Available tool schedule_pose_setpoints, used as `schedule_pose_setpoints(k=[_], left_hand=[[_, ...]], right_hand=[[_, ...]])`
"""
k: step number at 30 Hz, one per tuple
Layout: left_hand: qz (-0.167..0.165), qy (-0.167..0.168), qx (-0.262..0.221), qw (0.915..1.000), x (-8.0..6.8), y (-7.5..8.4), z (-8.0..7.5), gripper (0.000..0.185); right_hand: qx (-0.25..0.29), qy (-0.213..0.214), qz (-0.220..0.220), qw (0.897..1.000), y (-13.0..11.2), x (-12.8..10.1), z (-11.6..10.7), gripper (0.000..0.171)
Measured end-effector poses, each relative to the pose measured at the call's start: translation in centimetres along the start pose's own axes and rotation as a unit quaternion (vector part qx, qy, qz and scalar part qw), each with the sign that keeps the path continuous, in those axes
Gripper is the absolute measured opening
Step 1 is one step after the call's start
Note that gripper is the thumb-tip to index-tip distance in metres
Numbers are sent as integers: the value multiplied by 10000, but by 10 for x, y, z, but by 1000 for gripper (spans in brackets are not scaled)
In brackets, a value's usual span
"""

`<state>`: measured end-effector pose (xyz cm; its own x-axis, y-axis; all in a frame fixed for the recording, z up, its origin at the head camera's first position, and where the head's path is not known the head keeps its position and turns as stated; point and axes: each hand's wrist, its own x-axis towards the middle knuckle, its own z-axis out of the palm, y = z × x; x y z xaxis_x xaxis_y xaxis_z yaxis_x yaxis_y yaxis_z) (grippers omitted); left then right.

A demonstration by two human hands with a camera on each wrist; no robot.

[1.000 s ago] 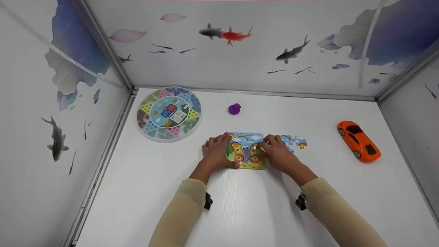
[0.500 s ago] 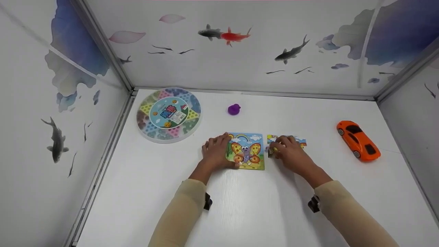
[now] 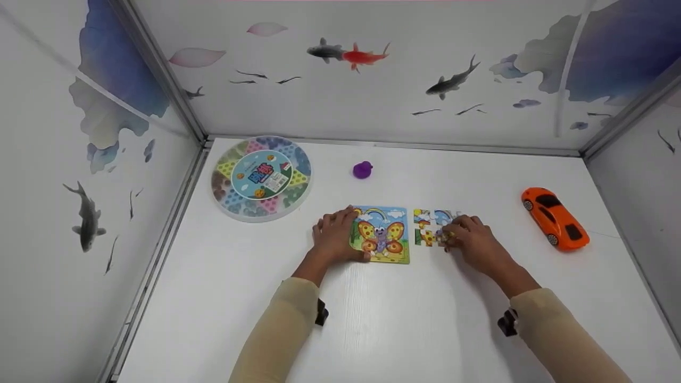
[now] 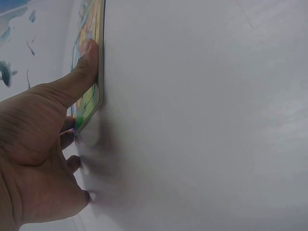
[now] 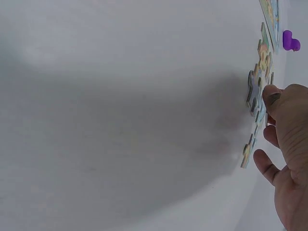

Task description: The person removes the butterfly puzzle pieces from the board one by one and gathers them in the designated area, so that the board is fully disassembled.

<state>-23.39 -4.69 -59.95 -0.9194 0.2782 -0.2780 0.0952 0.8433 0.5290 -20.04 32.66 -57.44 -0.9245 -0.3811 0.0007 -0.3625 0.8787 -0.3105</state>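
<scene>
Fish-painted walls (image 3: 383, 106) stand around a white desk (image 3: 393, 330), and roughly midway between its side edges sits the butterfly board (image 3: 381, 238), left hand (image 3: 336, 235) loosely spread, pressing its left side! Just beside lie puzzle pieces (image 3: 427, 237), right hand (image 3: 475, 242) half-curled over them; whether it grips one, I can't tell.

Left hand (image 4: 41, 149) holding picture board (image 4: 92, 24), white table (image 4: 202, 115)

Smooth printed board (image 3: 382, 234), glossy plastic car (image 3: 555, 218)
</scene>
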Motion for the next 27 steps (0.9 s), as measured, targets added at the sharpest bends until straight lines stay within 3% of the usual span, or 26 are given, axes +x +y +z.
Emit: schedule_pose_setpoints(k=[15, 27], left_hand=[[43, 124, 187, 9997, -19, 10, -7, 119], [71, 27, 133, 9999, -14, 9, -8, 118]], right_hand=[[207, -59, 107, 9997, 31, -26, -1, 41], [299, -244, 373, 9986, 37, -29, -3, 40]])
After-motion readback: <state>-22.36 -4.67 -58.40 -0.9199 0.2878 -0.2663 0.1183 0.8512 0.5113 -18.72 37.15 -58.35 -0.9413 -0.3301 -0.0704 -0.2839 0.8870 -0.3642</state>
